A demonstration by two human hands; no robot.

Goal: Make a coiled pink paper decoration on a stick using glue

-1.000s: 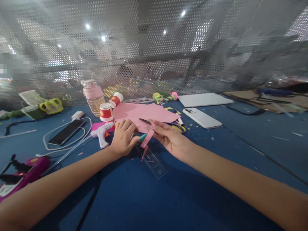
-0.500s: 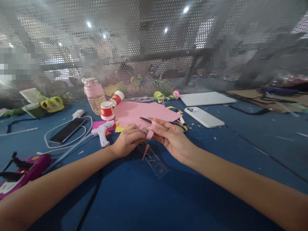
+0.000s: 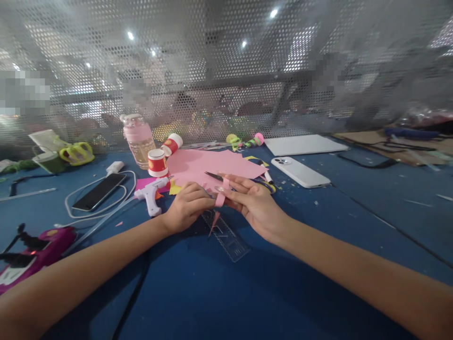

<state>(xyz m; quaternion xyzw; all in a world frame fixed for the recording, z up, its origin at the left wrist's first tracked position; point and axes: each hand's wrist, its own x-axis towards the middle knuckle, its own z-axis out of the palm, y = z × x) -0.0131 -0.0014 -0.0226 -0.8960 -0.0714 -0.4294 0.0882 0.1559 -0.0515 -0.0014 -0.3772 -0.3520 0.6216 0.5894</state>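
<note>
Between my two hands is a narrow pink paper strip (image 3: 220, 199), bent into a curve. The fingers of my left hand (image 3: 191, 205) pinch its left side. My right hand (image 3: 256, 203) holds the strip between thumb and fingers, palm turned partly up. Scissors (image 3: 214, 176) lie just behind my right hand, their dark blades showing and the handles partly covered by it. Under my hands a clear plastic ruler (image 3: 231, 243) lies on the blue table, with a thin pink paper scrap (image 3: 214, 223) over its upper end. A large pink paper sheet (image 3: 215, 163) spreads out behind.
Left of my hands lies a white glue gun (image 3: 151, 194), near red-and-white paper cups (image 3: 157, 163) and a pink-lidded bottle (image 3: 138, 141). Farther left are a black phone (image 3: 99, 192) and a purple power strip (image 3: 53, 245). A white phone (image 3: 300, 172) lies at right.
The pink strip shifts very slightly between my fingers. Both hands stay almost in the same place.
</note>
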